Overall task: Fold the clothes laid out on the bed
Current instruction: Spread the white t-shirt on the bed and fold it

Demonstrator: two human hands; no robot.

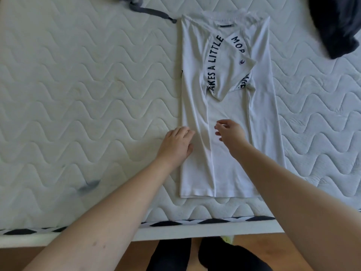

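**Both hands loose over the folded shirt**

Neither hand grasps anything. Left hand (176, 142) lies flat, fingers relaxed, across the shirt's left edge, part on the cloth and part on the mattress (78, 90). Right hand (230, 133) hangs just above the middle of the shirt (224, 106) with fingers loosely curled and spread, pinching nothing; whether its fingertips touch the fabric cannot be told.

The shirt is white and lies lengthwise, collar at the far end and hem near the bed's front edge. Both sides are folded inward into a long narrow strip, and the sleeves cross over the chest with dark lettering showing. Both hands sit on its lower half, well short of the sleeves and above the hem.

A dark garment (336, 24) lies at the far right corner, apart from the shirt. A grey strap (152, 12) trails from the top edge, its tip ending just beside the shirt's left shoulder.
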